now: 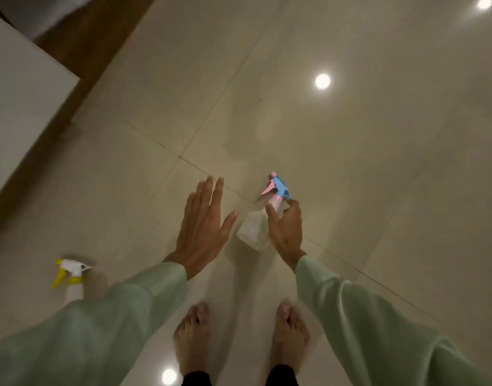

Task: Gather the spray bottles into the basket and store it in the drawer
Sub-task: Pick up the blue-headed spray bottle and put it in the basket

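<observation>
A clear spray bottle with a pink and blue trigger head [254,227] hangs above the tiled floor, and my right hand [286,232] is closed around its neck. My left hand [203,227] is spread flat beside it, fingers apart, holding nothing. A second spray bottle with a yellow and white trigger head [71,277] stands on the floor at the lower left, partly hidden behind my left sleeve. No basket or drawer is in view.
A white cabinet or counter [19,107] with a dark wooden base fills the upper left. My bare feet [239,338] stand on the glossy beige floor tiles [350,162], which reflect ceiling lights.
</observation>
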Available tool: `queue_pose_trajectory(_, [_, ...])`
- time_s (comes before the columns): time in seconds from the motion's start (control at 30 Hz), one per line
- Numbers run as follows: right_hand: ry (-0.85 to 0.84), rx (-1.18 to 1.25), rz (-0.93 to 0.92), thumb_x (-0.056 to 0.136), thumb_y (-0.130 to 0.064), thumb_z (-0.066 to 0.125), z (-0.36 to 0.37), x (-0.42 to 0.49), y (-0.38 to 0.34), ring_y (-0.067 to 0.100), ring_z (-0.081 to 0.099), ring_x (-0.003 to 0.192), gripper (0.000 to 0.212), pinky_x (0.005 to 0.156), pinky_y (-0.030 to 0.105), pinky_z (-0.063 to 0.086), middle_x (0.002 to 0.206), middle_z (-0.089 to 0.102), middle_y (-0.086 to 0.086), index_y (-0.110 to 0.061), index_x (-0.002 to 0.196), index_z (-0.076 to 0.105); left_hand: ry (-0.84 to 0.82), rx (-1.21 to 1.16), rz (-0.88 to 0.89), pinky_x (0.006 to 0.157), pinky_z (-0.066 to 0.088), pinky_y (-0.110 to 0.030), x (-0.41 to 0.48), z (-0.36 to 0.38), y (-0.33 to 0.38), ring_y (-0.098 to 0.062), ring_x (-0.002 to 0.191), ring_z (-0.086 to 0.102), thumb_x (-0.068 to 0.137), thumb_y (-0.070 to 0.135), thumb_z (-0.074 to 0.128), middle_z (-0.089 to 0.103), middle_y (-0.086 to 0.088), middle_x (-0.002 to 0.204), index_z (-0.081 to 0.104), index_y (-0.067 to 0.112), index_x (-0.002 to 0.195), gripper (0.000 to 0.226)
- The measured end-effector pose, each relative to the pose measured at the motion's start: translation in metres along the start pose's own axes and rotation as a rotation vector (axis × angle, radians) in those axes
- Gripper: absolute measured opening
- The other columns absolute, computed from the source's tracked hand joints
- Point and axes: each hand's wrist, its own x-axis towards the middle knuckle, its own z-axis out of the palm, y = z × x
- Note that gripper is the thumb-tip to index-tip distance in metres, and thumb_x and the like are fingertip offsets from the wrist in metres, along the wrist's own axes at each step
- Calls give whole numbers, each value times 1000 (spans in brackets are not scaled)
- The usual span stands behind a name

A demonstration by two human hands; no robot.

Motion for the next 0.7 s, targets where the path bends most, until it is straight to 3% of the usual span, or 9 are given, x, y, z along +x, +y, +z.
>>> queue_pose_trajectory(0.13, [-24,297,172,83,-38,69,31,32,7,27,67,101,44,89,44,56,110,66,3,-17,118,52,12,-14,-20,125,5,-40,13,31,-23,-23,155,3,100,48,41,3,-6,168,5,20,159,74])
queue_pose_trajectory(0.2, [-27,405,207,76,-40,68,39,34,9,23,67,92,47,80,38,57,108,68,6,-14,114,57,27,-44,-19,126,7,-41,9,37,-27,-24,155,4,100,47,42,3,-6,168,6,20,159,74])
queue_pose_trajectory(0.27, [-44,427,207,74,-39,68,41,26,5,26,68,92,50,82,42,58,108,69,9,-9,113,60,39,-74,-29,126,8,-42,-1,31,-33,-23,155,3,100,47,42,2,-6,168,6,19,159,74])
queue_pose_trajectory(0.33, [-72,435,179,81,-24,71,36,12,3,27,66,88,35,81,44,57,100,69,9,-5,109,63,40,-92,-46,126,7,-41,-18,18,-36,-23,155,2,101,48,41,1,-6,168,5,21,159,73])
queue_pose_trajectory(0.4, [-100,457,127,84,-17,72,29,-17,-11,23,63,82,25,73,37,54,92,66,5,-6,105,63,59,-122,-56,126,5,-40,-43,-5,-41,-20,156,1,101,49,39,-1,-4,168,3,23,158,73])
queue_pose_trajectory(0.53, [-148,461,-28,89,-19,71,14,-95,-51,15,65,90,22,81,32,55,99,67,-3,-24,107,58,121,-169,-93,125,2,-36,-98,-63,-53,-16,155,-1,101,52,36,-3,1,168,-1,28,158,72])
queue_pose_trajectory(0.63, [-170,438,-176,93,-21,68,9,-160,-81,3,59,80,22,78,26,49,92,62,-9,-20,112,56,171,-191,-122,126,5,-37,-145,-106,-66,-16,155,1,100,49,39,-1,2,168,2,28,158,72])
queue_pose_trajectory(0.7, [-191,416,-241,94,-18,67,9,-206,-104,6,57,82,23,79,26,46,93,61,-8,-15,114,56,210,-204,-159,126,7,-38,-180,-135,-80,-16,155,3,100,47,42,1,3,168,5,26,158,72])
